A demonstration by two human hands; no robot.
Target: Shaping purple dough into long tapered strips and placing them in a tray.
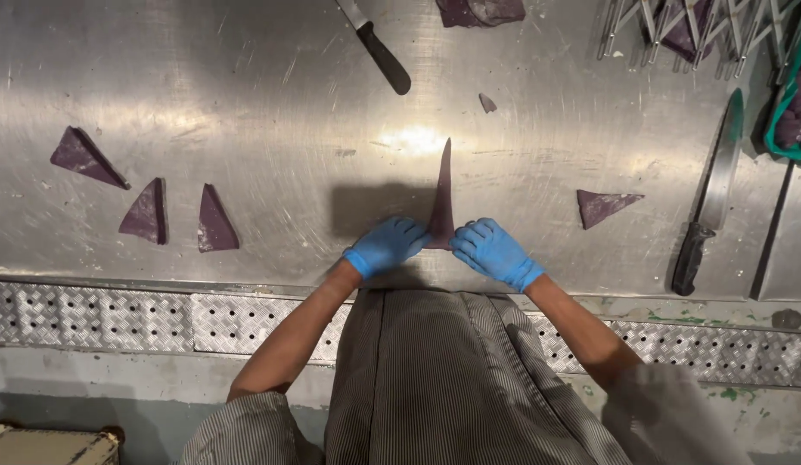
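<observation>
A long, narrow triangle of dark purple dough point(443, 191) lies on the steel worktable point(288, 112), its tip pointing away from me. My left hand point(385, 246) and my right hand point(493, 251), both in blue gloves, press on the wide near end of this triangle from either side, fingertips on the dough.
Three purple dough triangles point(146, 212) lie at the left and one point(604, 207) at the right. A black-handled knife point(379, 47) lies at the top, a large knife point(710, 194) at the right. More dough point(482, 10), a wire tool point(693, 26) and a green basket point(792, 103) sit along the far edge.
</observation>
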